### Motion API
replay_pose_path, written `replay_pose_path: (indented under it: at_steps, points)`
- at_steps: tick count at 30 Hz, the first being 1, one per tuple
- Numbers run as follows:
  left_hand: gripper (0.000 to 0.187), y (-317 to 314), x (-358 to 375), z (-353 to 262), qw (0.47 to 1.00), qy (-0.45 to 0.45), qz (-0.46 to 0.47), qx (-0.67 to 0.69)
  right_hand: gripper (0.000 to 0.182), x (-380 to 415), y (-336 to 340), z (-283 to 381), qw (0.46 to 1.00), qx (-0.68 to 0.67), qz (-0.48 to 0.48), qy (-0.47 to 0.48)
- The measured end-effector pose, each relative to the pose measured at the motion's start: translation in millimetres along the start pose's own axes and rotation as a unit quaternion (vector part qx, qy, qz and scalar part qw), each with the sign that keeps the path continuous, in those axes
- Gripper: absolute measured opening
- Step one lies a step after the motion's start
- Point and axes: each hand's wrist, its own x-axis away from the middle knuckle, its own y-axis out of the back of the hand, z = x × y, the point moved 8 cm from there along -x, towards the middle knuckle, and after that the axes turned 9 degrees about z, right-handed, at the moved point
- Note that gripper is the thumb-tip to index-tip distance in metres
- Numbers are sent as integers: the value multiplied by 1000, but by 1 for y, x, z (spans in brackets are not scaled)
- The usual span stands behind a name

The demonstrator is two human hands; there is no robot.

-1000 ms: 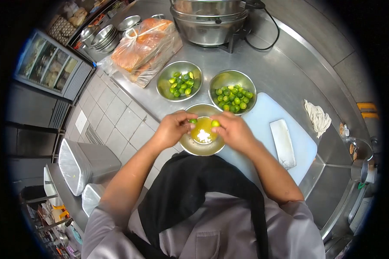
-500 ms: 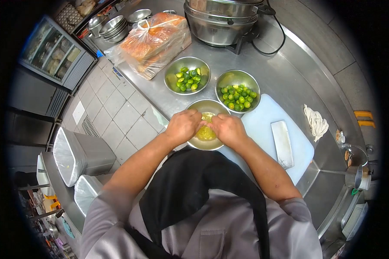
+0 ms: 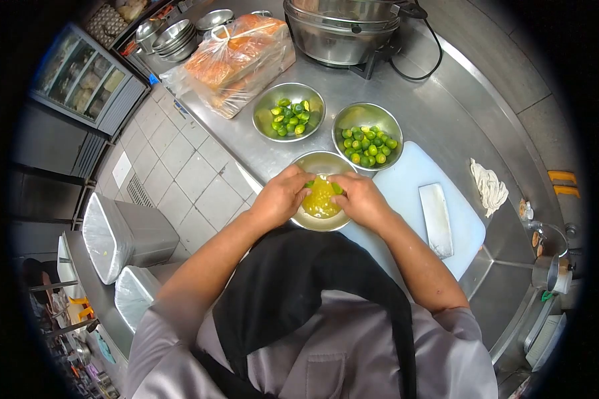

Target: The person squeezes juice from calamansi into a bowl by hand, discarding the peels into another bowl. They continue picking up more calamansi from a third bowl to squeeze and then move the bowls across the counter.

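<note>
Over a metal bowl (image 3: 299, 223) of yellow-green juice (image 3: 321, 197), my left hand (image 3: 281, 198) is closed on a small green citrus piece (image 3: 309, 184) at the left side. From the right, my right hand (image 3: 362, 199) pinches another green citrus piece (image 3: 337, 188). The hands are apart, with the juice visible between them. Behind stand two metal bowls, the left one (image 3: 264, 100) with green citrus pieces (image 3: 290, 118) and the right one (image 3: 394, 117) with more green citrus (image 3: 371, 146).
A white cutting board (image 3: 406, 173) bears a cleaver (image 3: 436, 219) on the right. Beyond it lies a crumpled cloth (image 3: 488, 188). Bagged bread (image 3: 236, 60) and a large metal cooker (image 3: 343, 40) stand at the back. Lined bins (image 3: 106, 239) are at the left.
My hands, close together over the bowl before, have moved apart to its two sides. Green citrus pieces and more of the juice now show.
</note>
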Motion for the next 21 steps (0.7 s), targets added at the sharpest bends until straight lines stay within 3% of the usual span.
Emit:
replay_pose_path:
  at_steps: [5, 10, 16, 21]
  points:
    - [21, -16, 1, 5, 998, -5, 40, -57, 16, 8, -19, -2, 999, 32, 14, 19]
    - [18, -26, -14, 5, 992, -11, 58, -115, 20, -8, -19, 2, 981, 189, 34, 34]
    - [16, -25, -16, 0, 993, -34, 38, -108, 21, -8, -11, 8, 984, 168, 7, 64]
    - [8, -16, -14, 1, 999, 34, 15, -37, 10, -4, 5, 7, 995, 93, 7, 25]
